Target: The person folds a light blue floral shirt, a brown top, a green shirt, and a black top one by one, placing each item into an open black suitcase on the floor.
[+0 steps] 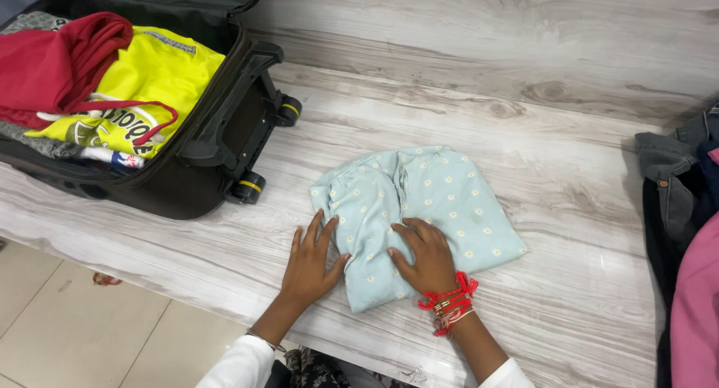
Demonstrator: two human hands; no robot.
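Note:
A folded pale blue garment with small white flowers [442,193] lies on the grey wood-grain table [464,96]. My right hand [423,257] presses flat on the garment's near part, fingers spread; red thread and bangles circle that wrist. My left hand [311,264] rests flat on the table with its fingers touching the garment's left edge. Neither hand grips anything.
An open black wheeled suitcase [225,133] stands at the far left, holding a red garment [52,66] and a yellow printed shirt [150,81]. Dark grey jeans [670,186] and a pink cloth [696,305] lie at the right edge. Tiled floor [90,328] shows below the table's near edge.

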